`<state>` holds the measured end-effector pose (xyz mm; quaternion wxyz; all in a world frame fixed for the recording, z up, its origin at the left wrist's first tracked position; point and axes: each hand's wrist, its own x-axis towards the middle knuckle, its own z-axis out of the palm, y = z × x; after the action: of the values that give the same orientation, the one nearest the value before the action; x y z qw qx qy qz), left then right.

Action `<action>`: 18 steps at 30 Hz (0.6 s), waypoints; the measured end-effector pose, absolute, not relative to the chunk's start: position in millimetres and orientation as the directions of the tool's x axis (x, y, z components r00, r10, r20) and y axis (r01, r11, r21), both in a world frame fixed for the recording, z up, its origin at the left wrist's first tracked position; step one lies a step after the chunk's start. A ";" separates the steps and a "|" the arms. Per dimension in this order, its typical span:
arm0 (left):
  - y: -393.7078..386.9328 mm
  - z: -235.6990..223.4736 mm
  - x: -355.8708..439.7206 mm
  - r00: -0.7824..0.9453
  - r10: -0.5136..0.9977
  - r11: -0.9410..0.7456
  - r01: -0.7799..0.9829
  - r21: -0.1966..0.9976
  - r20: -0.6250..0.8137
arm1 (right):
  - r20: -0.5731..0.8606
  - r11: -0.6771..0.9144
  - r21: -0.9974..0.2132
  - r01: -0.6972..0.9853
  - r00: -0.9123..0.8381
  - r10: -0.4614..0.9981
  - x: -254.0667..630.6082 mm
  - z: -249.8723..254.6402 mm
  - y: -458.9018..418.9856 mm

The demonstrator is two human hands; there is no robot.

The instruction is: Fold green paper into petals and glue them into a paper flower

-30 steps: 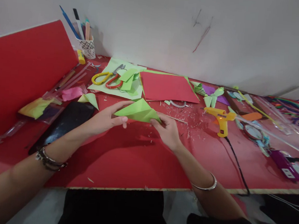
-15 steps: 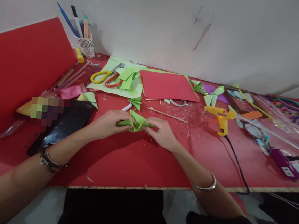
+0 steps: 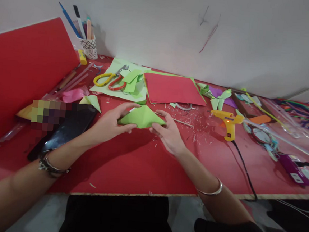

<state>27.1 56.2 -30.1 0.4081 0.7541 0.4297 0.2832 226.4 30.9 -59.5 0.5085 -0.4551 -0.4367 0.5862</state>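
Note:
A folded green paper [image 3: 143, 117], now a wide low triangle with its peak pointing away from me, is held between my two hands just above the red tabletop [image 3: 128, 164]. My left hand [image 3: 116, 120] pinches its left corner, thumb in front and fingers behind. At the right corner, my right hand [image 3: 169, 133] grips it with the thumb on the near face and the fingers curled round. Just behind the paper, a small green folded piece [image 3: 141, 102] shows only in part. A thin wooden stick [image 3: 182, 122] lies behind my right hand.
Scissors [image 3: 110, 80] lie on pale green sheets, beside a stack of red paper [image 3: 174, 89]. A yellow glue gun [image 3: 228, 123] with a black cord sits to the right, a black phone-like slab [image 3: 69, 130] to the left. A pen cup [image 3: 89, 47] stands against the wall.
The green paper has gone from a pinched, open-pocket shape to a flatter triangle facing me. Both hands have turned, with thumbs now on its near side.

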 end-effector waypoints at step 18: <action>52.4 -28.6 30.7 0.504 0.857 -0.330 0.384 0.862 0.103 | -0.150 -0.199 -0.922 -0.333 -0.168 0.974 218.7 -63.7 27.1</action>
<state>30.7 52.4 -28.6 0.4119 0.7633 0.4066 0.2871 218.7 27.1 -63.7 0.4977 -0.4103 -0.3906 0.6568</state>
